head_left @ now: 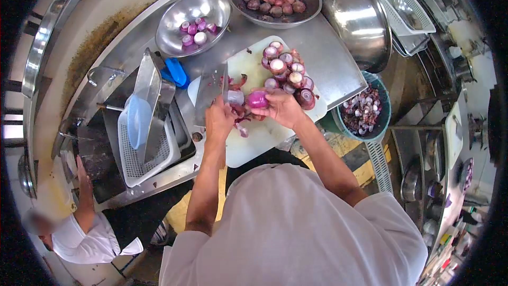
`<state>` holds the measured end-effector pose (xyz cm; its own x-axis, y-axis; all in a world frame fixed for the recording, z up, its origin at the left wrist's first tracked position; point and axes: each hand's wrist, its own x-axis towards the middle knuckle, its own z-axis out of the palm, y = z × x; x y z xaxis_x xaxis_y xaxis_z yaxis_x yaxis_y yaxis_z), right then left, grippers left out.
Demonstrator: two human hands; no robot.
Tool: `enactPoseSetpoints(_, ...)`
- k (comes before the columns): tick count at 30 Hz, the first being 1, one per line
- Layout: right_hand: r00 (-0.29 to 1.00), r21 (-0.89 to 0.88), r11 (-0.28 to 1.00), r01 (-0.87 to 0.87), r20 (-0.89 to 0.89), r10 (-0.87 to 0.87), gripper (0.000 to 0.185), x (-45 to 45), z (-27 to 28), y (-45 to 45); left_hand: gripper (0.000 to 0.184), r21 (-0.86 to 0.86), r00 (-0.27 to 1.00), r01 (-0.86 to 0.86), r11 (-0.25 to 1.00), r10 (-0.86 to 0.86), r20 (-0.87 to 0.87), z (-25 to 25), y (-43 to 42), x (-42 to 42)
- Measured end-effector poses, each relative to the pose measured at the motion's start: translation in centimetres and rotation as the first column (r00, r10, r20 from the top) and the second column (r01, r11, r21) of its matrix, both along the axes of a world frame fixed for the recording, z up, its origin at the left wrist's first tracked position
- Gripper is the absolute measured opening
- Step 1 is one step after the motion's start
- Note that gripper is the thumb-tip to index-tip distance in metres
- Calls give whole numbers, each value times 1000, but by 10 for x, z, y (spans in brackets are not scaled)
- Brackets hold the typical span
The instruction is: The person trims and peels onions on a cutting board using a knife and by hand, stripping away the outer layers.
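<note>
My left hand is closed around a cleaver, its broad blade pointing away from me over the left side of the white cutting board. In my right hand is a peeled purple onion, held by the fingertips just right of the blade. Loose onion skins lie on the board between and below my hands. Beyond the right hand sits a pile of unpeeled onions with trimmed ends.
A steel bowl holds several peeled onions; another bowl holds whole ones. A large steel pot stands at back right. Below the counter is a bucket of scraps. At left are a sink with a white basket and another person.
</note>
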<state>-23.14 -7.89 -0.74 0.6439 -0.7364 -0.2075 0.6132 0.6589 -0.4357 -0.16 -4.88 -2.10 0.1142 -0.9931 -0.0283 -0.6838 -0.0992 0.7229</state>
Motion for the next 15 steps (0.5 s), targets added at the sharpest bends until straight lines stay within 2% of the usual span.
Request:
enactPoseSetpoints(1, 1000, 0, 1000, 0, 0, 0, 41, 3, 2, -2, 44, 0, 1000, 0, 1000, 0, 0, 4, 2, -1)
enactPoseSetpoints(3, 966, 192, 955, 228, -164, -198, 29, 17, 9, -11, 57, 163, 990, -90, 983, 106, -97, 21, 8, -5)
enactPoseSetpoints(4, 965, 102, 967, 233, -147, -217, 26, 27, 13, -22, 57, 161, 990, -84, 983, 101, -95, 29, 9, -4)
enactPoseSetpoints(5, 962, 18, 970, 244, -130, -240, 24, 37, 17, -38, 65, 170, 972, -118, 978, 149, -182, 36, 12, -3)
enactPoseSetpoints(6, 950, 60, 956, 287, -145, -276, 26, 53, 24, -57, 72, 184, 944, -149, 971, 195, -267, 41, 15, -3)
enactPoseSetpoints(7, 977, -10, 979, 205, -62, -205, 33, 61, 29, -80, 72, 188, 946, -138, 972, 186, -266, 47, 18, -5)
enactPoseSetpoints(9, 995, -29, 996, 79, -52, -81, 50, 61, 61, -111, 71, 129, 957, -177, 976, 202, -210, 57, 22, -5)
enactPoseSetpoints(10, 995, -32, 996, 79, -50, -81, 50, 57, 75, -119, 71, 126, 957, -178, 976, 202, -210, 59, 25, -3)
enactPoseSetpoints(11, 931, -237, 968, 77, -330, -155, 57, 51, 88, -124, 67, 100, 958, -196, 975, 212, -191, 60, 28, 0)
enactPoseSetpoints(12, 783, -426, 905, 7, -560, -270, 63, 44, 94, -130, 63, 72, 958, -219, 973, 228, -175, 61, 30, 3)
enactPoseSetpoints(13, 557, -653, 750, -105, -663, -500, 57, 33, 86, -139, 63, 70, 954, -231, 970, 240, -180, 62, 33, 4)
enactPoseSetpoints(14, 309, -784, 551, -286, -619, -722, 51, 20, 71, -147, 59, 50, 942, -249, 967, 254, -221, 63, 36, 6)
enactPoseSetpoints(15, 153, -748, 480, -459, -599, -786, 50, 8, 46, -159, 56, 29, 928, -268, 963, 266, -262, 65, 40, 7)
